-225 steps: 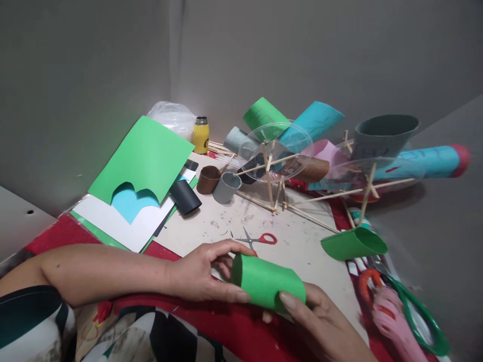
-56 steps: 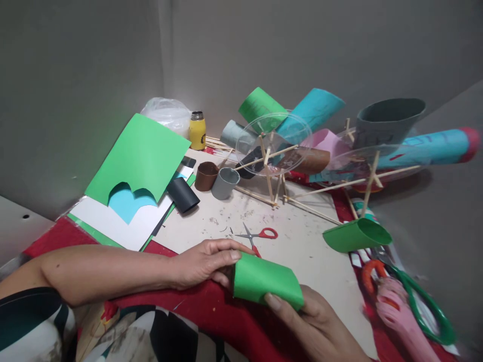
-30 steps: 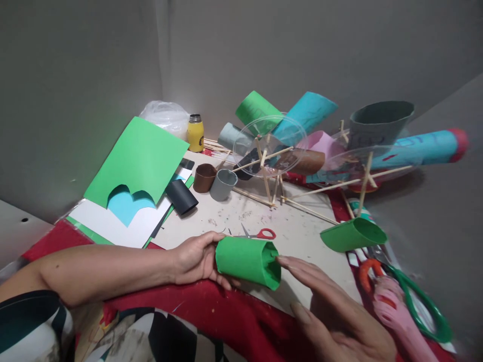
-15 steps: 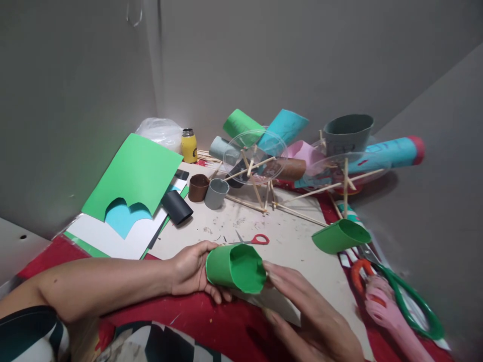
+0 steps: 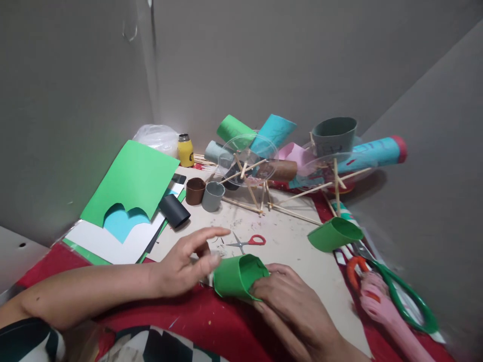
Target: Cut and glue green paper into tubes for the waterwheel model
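Observation:
A green paper tube point(image 5: 231, 276) lies on its side at the front edge of the beige board, its opening turned right. My right hand point(image 5: 292, 296) grips its rim, with fingertips inside the opening and the thumb side below. Just left of the tube is my left hand point(image 5: 188, 261), open, its index finger stretched out and its thumb close to the tube's back end; whether the thumb touches is unclear. Small red-handled scissors point(image 5: 249, 242) lie spread a little beyond the tube. Another green paper tube point(image 5: 334, 235) rests at the board's right side.
Green sheet point(image 5: 132, 176) with a cut-out lies over papers at left, beside a black tube point(image 5: 174, 211). Brown point(image 5: 195, 192) and grey point(image 5: 213, 197) tubes stand behind. Stick-and-disc wheels point(image 5: 247, 161) fill the back; green-handled scissors point(image 5: 409, 296) lie right, a yellow bottle point(image 5: 185, 151) back left.
My left hand has let go of the green tube and drawn back with fingers extended. My right hand has closed in on the tube's rim. The view has shifted slightly.

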The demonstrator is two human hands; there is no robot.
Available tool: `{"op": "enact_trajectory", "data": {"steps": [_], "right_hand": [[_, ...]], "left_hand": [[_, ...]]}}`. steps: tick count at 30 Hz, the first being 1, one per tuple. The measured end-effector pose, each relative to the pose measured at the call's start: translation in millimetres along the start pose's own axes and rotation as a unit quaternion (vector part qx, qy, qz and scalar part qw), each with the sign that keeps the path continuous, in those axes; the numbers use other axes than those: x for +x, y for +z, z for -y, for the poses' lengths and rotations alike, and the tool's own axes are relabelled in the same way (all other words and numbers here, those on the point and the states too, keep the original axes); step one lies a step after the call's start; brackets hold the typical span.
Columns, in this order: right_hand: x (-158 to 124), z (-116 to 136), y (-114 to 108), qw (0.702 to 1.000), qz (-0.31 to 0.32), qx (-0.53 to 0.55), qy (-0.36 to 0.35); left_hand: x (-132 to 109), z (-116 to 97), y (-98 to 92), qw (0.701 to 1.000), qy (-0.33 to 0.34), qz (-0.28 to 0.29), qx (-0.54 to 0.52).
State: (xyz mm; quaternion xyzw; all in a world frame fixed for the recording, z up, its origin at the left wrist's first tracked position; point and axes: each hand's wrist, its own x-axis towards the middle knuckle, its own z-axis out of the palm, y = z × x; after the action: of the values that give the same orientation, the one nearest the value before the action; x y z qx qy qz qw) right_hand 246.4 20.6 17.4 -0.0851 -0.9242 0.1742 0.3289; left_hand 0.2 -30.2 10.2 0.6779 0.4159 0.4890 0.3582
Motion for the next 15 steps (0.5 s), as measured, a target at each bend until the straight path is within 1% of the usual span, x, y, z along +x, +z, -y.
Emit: {"op": "enact_trajectory", "data": {"steps": [1,2,3,4,6,8,9,10,13,15], "right_hand": [[-0.1,-0.3,1.1,1.0,0.012,0.003,0.002],[-0.2,-0.3,2.2,1.0,0.024,0.004,0.004],[-0.2,0.0,3.2,0.999,0.032,0.005,0.004],[-0.1,0.5,4.0,0.999,0.04,0.005,0.003],[0.0,2.0,5.1,0.999,0.048,0.002,0.003],[0.1,3.2,5.8,0.999,0.049,-0.005,0.003],[0.2,3.6,6.0,0.999,0.049,-0.009,0.001],[0.4,3.8,6.2,0.999,0.05,-0.013,-0.001],[1.3,3.5,6.3,0.998,0.053,-0.019,-0.011],[1.6,3.3,5.9,0.998,0.053,-0.02,-0.014]], "left_hand": [[-0.3,-2.8,-1.0,0.995,0.09,0.024,0.038],[-0.3,-4.6,-0.9,0.981,0.171,0.052,0.07],[-0.1,-5.6,-0.1,0.964,0.234,0.079,0.1],[0.3,-5.9,1.2,0.946,0.278,0.103,0.131],[1.0,-5.4,4.2,0.919,0.32,0.129,0.193],[1.1,-4.7,6.3,0.899,0.336,0.135,0.245],[0.8,-4.6,6.8,0.893,0.334,0.143,0.267],[0.4,-4.7,6.8,0.889,0.322,0.156,0.285],[-1.2,-5.3,5.3,0.886,0.255,0.211,0.325],[-1.9,-5.1,4.6,0.889,0.225,0.222,0.33]]}}
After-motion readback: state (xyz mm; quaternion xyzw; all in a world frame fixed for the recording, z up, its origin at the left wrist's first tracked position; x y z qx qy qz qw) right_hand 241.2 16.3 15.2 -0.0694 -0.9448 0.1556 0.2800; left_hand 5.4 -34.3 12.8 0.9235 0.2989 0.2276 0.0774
